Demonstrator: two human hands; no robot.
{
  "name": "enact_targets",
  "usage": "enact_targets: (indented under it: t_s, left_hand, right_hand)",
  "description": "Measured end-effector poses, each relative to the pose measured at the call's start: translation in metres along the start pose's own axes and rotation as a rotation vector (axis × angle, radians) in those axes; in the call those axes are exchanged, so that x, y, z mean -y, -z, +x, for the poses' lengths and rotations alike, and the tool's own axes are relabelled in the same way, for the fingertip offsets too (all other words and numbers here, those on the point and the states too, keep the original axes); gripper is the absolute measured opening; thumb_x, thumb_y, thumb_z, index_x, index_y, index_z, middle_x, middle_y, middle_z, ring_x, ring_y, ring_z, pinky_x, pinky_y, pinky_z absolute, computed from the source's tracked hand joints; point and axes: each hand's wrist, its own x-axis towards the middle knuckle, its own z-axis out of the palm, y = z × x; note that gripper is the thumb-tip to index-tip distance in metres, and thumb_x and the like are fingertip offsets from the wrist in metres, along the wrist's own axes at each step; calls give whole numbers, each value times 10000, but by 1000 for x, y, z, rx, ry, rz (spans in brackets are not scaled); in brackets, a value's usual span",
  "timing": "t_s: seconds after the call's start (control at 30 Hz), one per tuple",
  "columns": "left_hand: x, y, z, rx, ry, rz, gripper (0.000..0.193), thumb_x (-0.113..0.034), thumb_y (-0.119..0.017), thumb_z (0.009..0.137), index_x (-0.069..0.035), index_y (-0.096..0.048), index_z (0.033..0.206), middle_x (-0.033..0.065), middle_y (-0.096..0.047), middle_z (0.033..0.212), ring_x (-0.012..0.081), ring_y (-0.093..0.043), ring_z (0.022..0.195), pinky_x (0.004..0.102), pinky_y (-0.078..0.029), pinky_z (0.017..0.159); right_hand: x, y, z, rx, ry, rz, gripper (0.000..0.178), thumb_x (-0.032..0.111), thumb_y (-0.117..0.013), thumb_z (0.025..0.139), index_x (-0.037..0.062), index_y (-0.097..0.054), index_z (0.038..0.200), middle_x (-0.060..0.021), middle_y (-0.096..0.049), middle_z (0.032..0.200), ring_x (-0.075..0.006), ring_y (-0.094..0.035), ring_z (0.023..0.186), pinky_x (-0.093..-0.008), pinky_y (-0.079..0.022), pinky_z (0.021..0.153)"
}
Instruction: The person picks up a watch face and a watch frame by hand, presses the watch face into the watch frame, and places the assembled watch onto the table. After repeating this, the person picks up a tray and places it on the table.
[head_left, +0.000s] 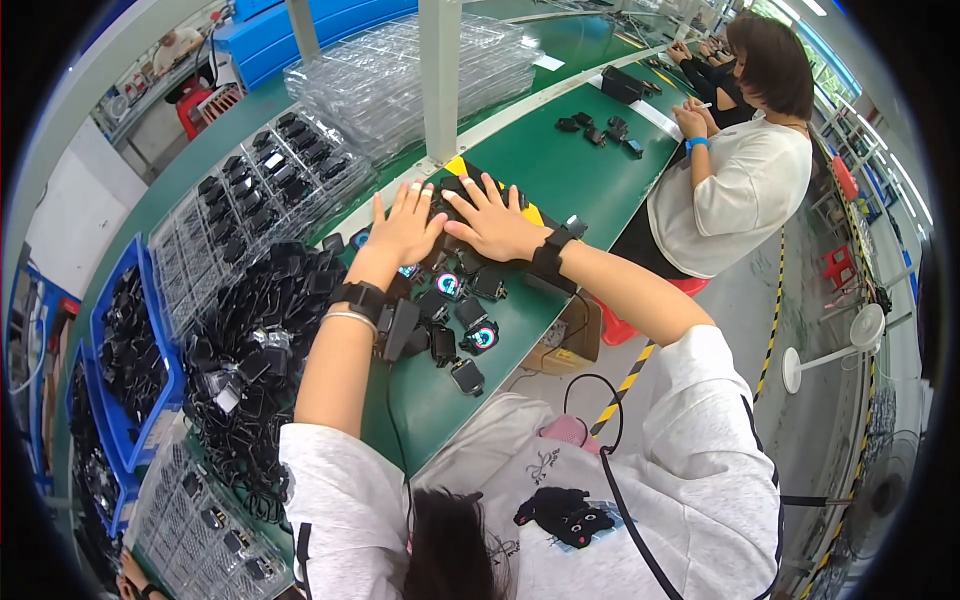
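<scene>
Both my hands reach forward over the green workbench (432, 425), backs up. My left hand (403, 232) lies flat with its fingers stretched out. Beside it, my right hand (497, 226) is spread the same way, the two thumbs almost meeting. Light bands wrap some of the fingers. Under and just beyond the fingers are dark objects, mostly covered by my hands. Nearer to me lie several black smartwatches, among them a watch with a lit coloured dial (482, 337), another lit watch (447, 286), and a watch with a dark screen (467, 377).
Left of my forearm is a heap of black watches and straps (265, 360). Beyond it stand a clear tray of watches (240, 205), stacked clear trays (400, 85) and a blue bin (175, 365). A metal post (438, 90) rises ahead. A co-worker (735, 190) sits at right.
</scene>
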Motion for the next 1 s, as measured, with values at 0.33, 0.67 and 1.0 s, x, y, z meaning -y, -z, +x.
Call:
enact_targets:
  t_s: [0.33,0.67,1.0]
  left_hand:
    - [-57,30,-54,-23,-88,-114,620,-356,-463,933,38,-327,1392,206,-246,1497,329,-159,1420,530,-142,1131]
    - [-148,10,-76,-295,42,-538,576,-83,-744,698,43,-492,1200,166,-556,1117,316,-506,1043,394,-426,887]
    - [-167,-8,-51,-316,81,-523,898,-13,-789,596,8,-344,1375,46,-597,983,225,-511,942,379,-345,812]
  right_hand:
    - [-66,9,-103,-28,-363,65,572,429,-388,969,86,-315,1420,-258,-200,1487,-501,-171,1356,-608,-203,1074]
    - [-19,32,-119,-299,-73,475,404,31,-602,825,-20,-517,1216,-214,-512,1260,-372,-463,1171,-393,-380,990]
    - [-30,26,-118,-253,-64,544,200,47,-714,704,9,-668,894,-109,-623,872,-289,-567,790,-352,-476,693]
